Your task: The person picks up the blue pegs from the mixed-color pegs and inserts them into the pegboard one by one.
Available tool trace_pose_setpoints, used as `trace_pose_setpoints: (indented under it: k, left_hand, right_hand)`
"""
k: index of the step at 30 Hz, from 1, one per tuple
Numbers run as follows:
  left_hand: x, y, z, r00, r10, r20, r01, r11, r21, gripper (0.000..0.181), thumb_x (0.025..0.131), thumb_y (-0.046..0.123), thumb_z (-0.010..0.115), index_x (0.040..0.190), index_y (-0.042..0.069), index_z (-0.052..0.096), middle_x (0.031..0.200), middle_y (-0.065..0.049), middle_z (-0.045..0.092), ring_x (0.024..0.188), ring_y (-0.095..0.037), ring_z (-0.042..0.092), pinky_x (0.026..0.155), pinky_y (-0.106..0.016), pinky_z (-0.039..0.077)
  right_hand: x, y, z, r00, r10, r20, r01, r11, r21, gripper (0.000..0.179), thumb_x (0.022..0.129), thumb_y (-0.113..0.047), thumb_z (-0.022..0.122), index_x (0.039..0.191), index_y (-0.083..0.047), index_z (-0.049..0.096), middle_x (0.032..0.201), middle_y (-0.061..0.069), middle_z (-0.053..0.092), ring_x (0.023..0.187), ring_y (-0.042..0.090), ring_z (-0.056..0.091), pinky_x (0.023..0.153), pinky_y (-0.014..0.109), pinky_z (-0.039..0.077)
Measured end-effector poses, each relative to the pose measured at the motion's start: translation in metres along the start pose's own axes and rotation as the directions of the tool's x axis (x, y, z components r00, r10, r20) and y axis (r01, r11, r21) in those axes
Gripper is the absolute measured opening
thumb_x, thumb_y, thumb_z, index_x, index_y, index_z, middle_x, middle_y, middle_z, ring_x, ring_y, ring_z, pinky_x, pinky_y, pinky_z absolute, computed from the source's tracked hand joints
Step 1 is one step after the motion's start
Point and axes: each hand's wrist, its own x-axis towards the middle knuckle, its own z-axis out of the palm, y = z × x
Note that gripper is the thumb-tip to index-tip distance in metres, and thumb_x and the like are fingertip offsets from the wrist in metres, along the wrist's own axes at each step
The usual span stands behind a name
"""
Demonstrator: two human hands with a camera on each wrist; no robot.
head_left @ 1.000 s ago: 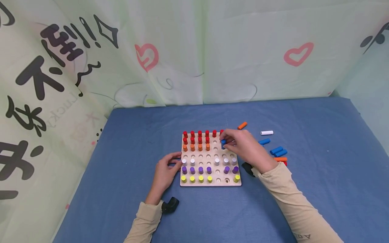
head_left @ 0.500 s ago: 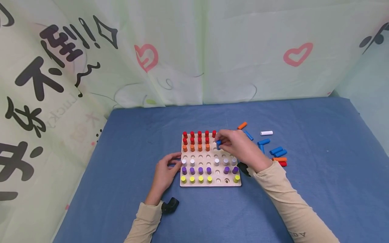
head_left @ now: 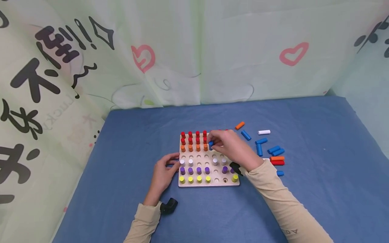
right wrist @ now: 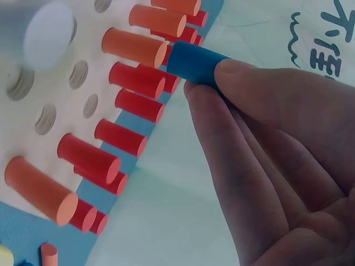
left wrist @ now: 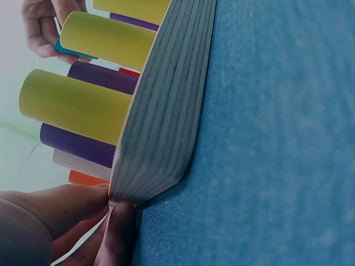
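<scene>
A wooden pegboard [head_left: 194, 185] carries rows of red, orange, white, purple and yellow pegs, with some bare holes. My right hand [head_left: 232, 146] pinches a blue peg [head_left: 211, 145] between thumb and fingertips, beside the right end of the orange row [head_left: 198, 147]. In the right wrist view this blue peg [right wrist: 194, 64] is tilted, its free end near an orange peg [right wrist: 133, 47]; its far end is hidden by the fingers. My left hand [head_left: 164, 172] holds the board's left edge. The left wrist view shows its digits [left wrist: 83, 202] at the board's corner.
Right of the board lie loose pegs: an orange peg [head_left: 239, 125], a white peg [head_left: 264, 132], several blue pegs [head_left: 259, 150] and a red peg [head_left: 277, 162]. The right forearm partly covers some. A blue cloth [head_left: 136, 135] covers the table, and a printed curtain [head_left: 218, 67] hangs behind it.
My right hand has moved left over the board with the blue peg, reaching the end of the orange row. More loose pegs show behind it. The left hand has stayed at the board's edge.
</scene>
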Motion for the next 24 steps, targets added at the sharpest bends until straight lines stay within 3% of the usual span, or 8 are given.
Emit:
trace_pose_setpoints:
  k: [13, 20, 24]
  left_hand:
    - [0.0, -0.001, -0.001, 1.0, -0.008, 0.009, 0.008, 1.0, 0.007, 0.036, 0.093, 0.014, 0.07, 0.128, 0.012, 0.066, 0.123, -0.005, 0.068, 0.097, -0.018, 0.063, 0.073, -0.02, 0.053]
    - [0.0, -0.001, 0.0, 1.0, -0.014, 0.001, 0.014, 1.0, 0.006, 0.035, 0.093, 0.014, 0.07, 0.128, 0.012, 0.066, 0.122, -0.005, 0.068, 0.096, -0.018, 0.063, 0.072, -0.02, 0.052]
    - [0.0, -0.001, 0.0, 1.0, -0.013, 0.001, 0.013, 1.0, 0.007, 0.036, 0.093, 0.014, 0.07, 0.128, 0.012, 0.066, 0.122, -0.005, 0.068, 0.096, -0.018, 0.063, 0.072, -0.02, 0.052]
  right_hand:
    - [0.009, -0.006, 0.009, 0.999, -0.034, 0.017, 0.034, 0.999, 0.009, 0.018, 0.085, 0.008, 0.071, 0.1, -0.001, 0.069, 0.094, 0.008, 0.071, 0.09, 0.021, 0.071, 0.081, 0.034, 0.059]
    - [0.012, -0.01, 0.012, 0.999, 0.011, 0.05, -0.012, 1.0, 0.015, 0.02, 0.085, 0.005, 0.072, 0.103, -0.003, 0.069, 0.099, 0.008, 0.07, 0.092, 0.021, 0.071, 0.084, 0.036, 0.059]
    - [0.013, -0.009, 0.013, 0.999, -0.006, 0.047, 0.005, 1.0, 0.016, 0.019, 0.085, 0.005, 0.073, 0.101, -0.003, 0.069, 0.096, 0.008, 0.071, 0.091, 0.02, 0.071, 0.083, 0.036, 0.059]
